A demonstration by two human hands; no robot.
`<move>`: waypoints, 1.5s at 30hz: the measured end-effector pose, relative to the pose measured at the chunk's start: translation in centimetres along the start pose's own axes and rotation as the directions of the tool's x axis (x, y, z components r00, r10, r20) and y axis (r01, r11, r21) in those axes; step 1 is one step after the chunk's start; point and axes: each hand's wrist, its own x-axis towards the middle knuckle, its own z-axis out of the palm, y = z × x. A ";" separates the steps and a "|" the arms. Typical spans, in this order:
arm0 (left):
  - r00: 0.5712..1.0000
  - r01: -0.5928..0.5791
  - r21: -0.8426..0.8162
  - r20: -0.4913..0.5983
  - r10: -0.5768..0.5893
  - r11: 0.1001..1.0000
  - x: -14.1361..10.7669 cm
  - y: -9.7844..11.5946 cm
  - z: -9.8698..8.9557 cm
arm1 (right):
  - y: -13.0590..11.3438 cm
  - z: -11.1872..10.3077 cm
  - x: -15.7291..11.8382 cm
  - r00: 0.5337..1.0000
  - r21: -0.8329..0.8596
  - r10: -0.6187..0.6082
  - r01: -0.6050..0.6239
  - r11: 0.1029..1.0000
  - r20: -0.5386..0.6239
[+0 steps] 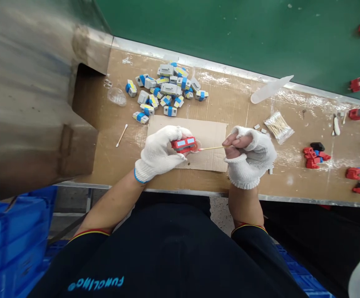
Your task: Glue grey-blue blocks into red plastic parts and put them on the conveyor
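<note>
My left hand (163, 148), in a white fingerless glove, is closed around a small red toy vehicle part (183, 144) with pale window panels. Between the bare fingertips of my gloved right hand (250, 155) is a cotton swab (212, 148), held level. Its reddish tip points left, close beside the red part; I cannot tell whether they touch. Just under that tip lies a small clear round dish (196, 145), partly hidden by the red part. Both hands are above a flat cardboard sheet (218, 163).
Several grey, blue and yellow toy parts (170, 89) are heaped behind my left hand. A loose swab (122, 135) lies left, a swab packet (279, 126) right. Red pieces (315, 156) sit farther right. A metal housing (43, 103) borders the left; a green surface (229, 33) runs behind.
</note>
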 end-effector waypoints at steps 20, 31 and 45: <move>0.987 -0.157 0.074 0.039 0.154 0.985 -0.4 -0.4 0.0 | -0.4 0.8 -0.4 0.971 -0.199 -0.052 0.100 0.975 0.232; 0.984 -0.174 0.122 0.056 0.168 0.977 -0.3 -0.4 -0.1 | -0.3 0.4 -0.4 0.963 -0.204 -0.038 0.096 0.974 0.268; 0.990 -0.132 0.117 0.072 0.124 0.984 -0.2 0.2 -0.4 | -0.8 0.8 0.5 0.951 -0.268 -0.138 0.214 0.939 0.277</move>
